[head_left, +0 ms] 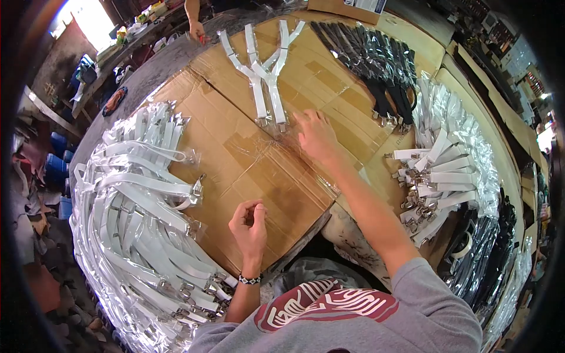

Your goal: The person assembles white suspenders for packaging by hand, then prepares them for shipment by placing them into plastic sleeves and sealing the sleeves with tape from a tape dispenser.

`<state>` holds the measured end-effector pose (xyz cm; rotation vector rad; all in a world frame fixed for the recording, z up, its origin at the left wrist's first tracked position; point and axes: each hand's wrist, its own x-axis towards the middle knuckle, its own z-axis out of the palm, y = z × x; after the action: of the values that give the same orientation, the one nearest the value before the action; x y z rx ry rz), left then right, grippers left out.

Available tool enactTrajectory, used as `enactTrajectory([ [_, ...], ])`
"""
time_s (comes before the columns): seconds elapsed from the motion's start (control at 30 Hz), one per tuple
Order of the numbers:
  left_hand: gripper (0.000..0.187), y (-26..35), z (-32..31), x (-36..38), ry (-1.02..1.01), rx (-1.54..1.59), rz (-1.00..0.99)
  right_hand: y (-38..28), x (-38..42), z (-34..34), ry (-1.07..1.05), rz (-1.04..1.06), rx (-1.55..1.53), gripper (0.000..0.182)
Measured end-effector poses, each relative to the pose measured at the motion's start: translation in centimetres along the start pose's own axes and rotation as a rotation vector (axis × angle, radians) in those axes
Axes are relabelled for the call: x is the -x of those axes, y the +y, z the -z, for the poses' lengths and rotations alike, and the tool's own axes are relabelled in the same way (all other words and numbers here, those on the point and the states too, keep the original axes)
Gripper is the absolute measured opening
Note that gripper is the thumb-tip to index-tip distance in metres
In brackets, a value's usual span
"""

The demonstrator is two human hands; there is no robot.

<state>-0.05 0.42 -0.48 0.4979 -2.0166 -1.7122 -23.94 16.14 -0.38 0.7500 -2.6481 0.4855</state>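
Observation:
My right hand (316, 136) reaches forward over the cardboard with its fingers stretched out, just right of the metal clips of a pair of white suspenders (272, 88). Those suspenders lie in clear plastic, straps spread toward the far edge; another white pair lies beside them. I see nothing in that hand. Closer to my body, my left hand (248, 226) hovers above the cardboard with curled fingers and raised thumb, holding nothing that I can see. To its left spreads a large heap of bagged white suspenders (135, 223).
Flattened cardboard (235, 159) covers the table. Black suspenders (376, 65) lie at the far right, with more bagged white suspenders (447, 159) nearer. Black bagged straps (479, 253) sit low on the right. Another person's hand (197, 30) shows at the far edge.

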Motion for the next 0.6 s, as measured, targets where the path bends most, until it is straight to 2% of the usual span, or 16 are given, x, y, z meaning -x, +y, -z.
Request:
enactTrajectory([
  [0.1,0.013,-0.3,-0.1,0.0,-0.01,-0.011,-0.01,-1.5,1.5,1.1,-0.053,-0.013,-0.137,0.037],
  [0.2,0.013,0.1,-0.3,0.0,-0.011,-0.026,-0.013,-2.4,1.6,0.3,0.013,0.055,-0.193,0.026],
  [0.3,0.013,-0.2,-0.3,0.1,0.016,0.045,-0.014,-2.4,0.4,-1.4,0.048,0.094,-0.131,0.018],
  [0.6,0.013,0.5,-0.4,0.3,0.009,0.028,0.008,-2.0,-1.2,-3.5,0.154,0.034,-0.133,0.016],
])
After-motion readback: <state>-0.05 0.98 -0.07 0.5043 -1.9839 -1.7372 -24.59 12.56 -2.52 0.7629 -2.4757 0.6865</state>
